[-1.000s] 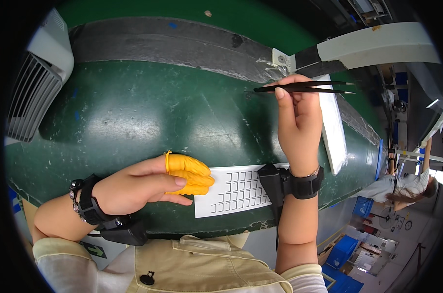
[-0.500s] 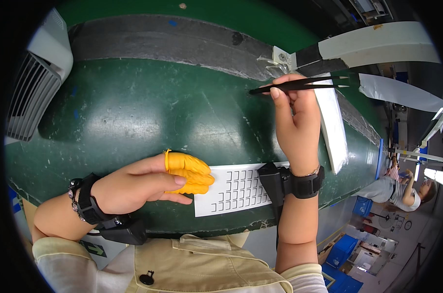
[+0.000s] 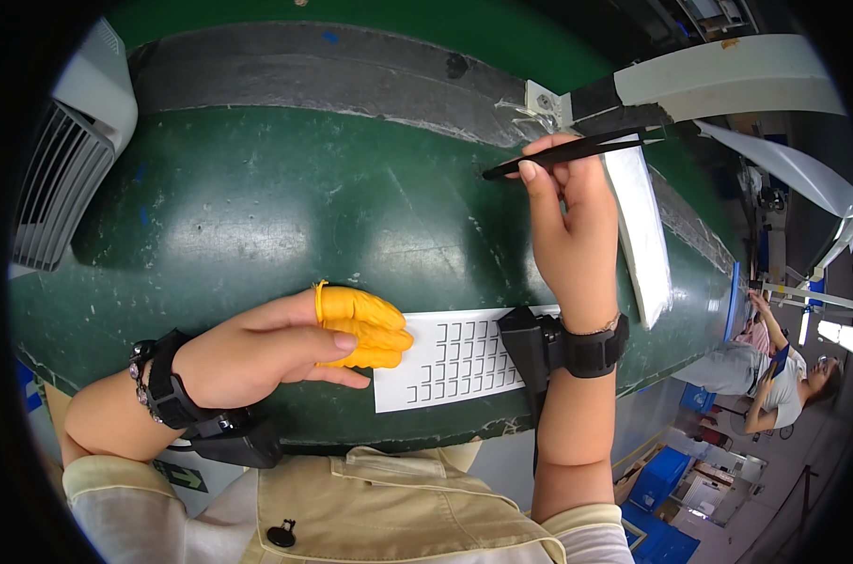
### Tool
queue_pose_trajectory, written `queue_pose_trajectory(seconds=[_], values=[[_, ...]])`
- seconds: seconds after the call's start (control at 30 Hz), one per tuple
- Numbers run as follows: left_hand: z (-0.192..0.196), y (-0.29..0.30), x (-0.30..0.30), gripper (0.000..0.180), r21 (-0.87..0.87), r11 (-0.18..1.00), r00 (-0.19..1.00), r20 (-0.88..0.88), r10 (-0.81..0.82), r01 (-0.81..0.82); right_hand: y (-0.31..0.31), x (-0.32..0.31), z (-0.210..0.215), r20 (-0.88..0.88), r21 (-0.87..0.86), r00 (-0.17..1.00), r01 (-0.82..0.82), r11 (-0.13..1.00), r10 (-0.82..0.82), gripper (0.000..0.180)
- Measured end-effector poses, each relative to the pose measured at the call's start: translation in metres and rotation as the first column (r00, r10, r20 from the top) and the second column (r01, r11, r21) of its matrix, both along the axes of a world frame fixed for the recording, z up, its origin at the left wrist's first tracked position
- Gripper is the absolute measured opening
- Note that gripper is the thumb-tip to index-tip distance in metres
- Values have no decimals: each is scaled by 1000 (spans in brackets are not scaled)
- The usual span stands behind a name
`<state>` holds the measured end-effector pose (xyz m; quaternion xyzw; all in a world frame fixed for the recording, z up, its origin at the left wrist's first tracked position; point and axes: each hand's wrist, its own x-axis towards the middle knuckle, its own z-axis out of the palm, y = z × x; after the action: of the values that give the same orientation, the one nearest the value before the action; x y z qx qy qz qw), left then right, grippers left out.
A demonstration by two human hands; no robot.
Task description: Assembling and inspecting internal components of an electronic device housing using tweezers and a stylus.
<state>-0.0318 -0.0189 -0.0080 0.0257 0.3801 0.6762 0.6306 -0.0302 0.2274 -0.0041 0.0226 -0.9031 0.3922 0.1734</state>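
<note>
Black tweezers [image 3: 586,150] lie across the fingers of my right hand [image 3: 577,235], pinched between thumb and fingers. Their pale, slightly separated tips point right, above the far end of a long white strip-like piece [image 3: 641,244]. My left hand [image 3: 276,348] rests at the left edge of a white sheet [image 3: 407,385], fingers stretched out and palm down. Yellow finger cots [image 3: 360,329] cover several of its fingers; the thumb is bare. Rows of small dark bracket-shaped pieces or marks [image 3: 469,352] line the sheet. My right wrist device hides the sheet's right part.
A green-topped table [image 3: 257,226] lies under both hands, bordered at the back by a grey strip [image 3: 304,70]. A grey vented machine [image 3: 78,150] stands at the left. Clear plastic film [image 3: 783,164] hangs at the right. Another person [image 3: 774,376] is farther off, beside blue bins [image 3: 657,479].
The tweezer tips have come closer together and tilted slightly upward in my right hand. My left hand has stayed in place. The plastic film has shifted, and the other person has raised an arm.
</note>
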Motion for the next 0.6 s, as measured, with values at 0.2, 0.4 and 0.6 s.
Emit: queue_pose_trajectory(seconds=[0.2,0.4,0.6], values=[[1,0,0,35,-1,1000,1000,-3,1,-1,-1,-1,-3,-32,6,999,-9,1000,9,14],[0,0,0,35,1,1000,1000,-1,0,0,1,-3,-7,-71,-3,997,-20,1000,20,14],[1,0,1,36,-2,1000,1000,6,23,-23,-3,-2,-5,-26,-8,1000,14,1000,-14,14]])
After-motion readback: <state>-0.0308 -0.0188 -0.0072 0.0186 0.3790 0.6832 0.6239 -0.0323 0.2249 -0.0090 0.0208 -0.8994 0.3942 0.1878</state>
